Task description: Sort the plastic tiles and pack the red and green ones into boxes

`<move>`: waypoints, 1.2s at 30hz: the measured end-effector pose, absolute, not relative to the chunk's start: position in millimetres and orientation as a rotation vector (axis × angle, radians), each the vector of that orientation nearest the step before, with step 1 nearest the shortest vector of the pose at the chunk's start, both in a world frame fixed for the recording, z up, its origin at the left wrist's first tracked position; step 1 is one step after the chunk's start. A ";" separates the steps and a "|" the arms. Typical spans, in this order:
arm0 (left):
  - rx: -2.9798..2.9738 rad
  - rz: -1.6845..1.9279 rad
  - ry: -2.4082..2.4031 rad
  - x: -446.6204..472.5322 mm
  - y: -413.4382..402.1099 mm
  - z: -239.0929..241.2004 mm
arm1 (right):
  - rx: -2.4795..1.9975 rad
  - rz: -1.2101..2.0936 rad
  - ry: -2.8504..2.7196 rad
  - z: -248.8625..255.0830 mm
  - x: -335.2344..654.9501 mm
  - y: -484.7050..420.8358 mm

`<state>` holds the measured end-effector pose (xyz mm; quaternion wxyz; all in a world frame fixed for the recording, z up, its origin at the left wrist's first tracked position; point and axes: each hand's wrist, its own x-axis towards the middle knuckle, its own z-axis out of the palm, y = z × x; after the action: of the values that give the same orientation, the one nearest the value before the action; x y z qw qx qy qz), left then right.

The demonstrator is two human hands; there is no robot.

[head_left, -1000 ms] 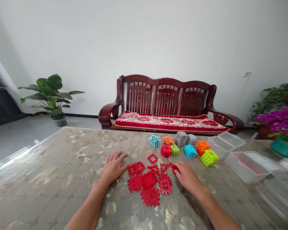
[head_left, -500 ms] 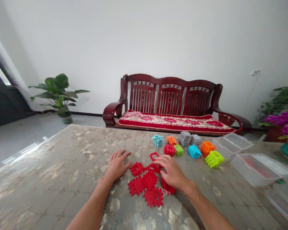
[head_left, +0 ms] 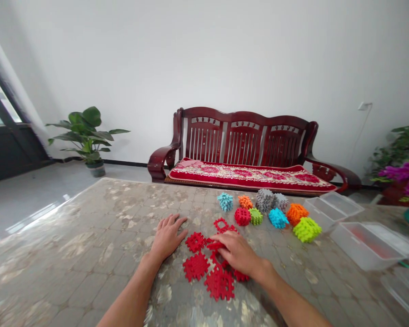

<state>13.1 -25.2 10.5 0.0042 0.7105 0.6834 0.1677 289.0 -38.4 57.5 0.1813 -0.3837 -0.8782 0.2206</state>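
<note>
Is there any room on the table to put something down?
Yes! The biggest bare patch of table is left of the left hand. A smaller one lies between that hand and the light blue cube. It's crowded around the right hand, with red pieces, and farther right, with clear boxes.

I see bright, soft daylight, apparently from the glazed door (head_left: 12, 141) at the far left, throwing pale glare along the left edge of the patterned tablecloth (head_left: 122, 245). A soft shadow lies by the right forearm (head_left: 288, 293). My wide lens stretches the edges, smearing the transparent lid (head_left: 407, 290) at lower right.
</note>
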 end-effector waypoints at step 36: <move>2.277 0.529 2.133 7.9 -19.8 2.3 | -1.810 0.231 -2.443 44.7 410.7 -38.5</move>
<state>7.9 -19.8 2.3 -0.0116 0.7195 0.6740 0.1671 410.7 -38.5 44.7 0.0461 -0.5930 -0.8003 0.0758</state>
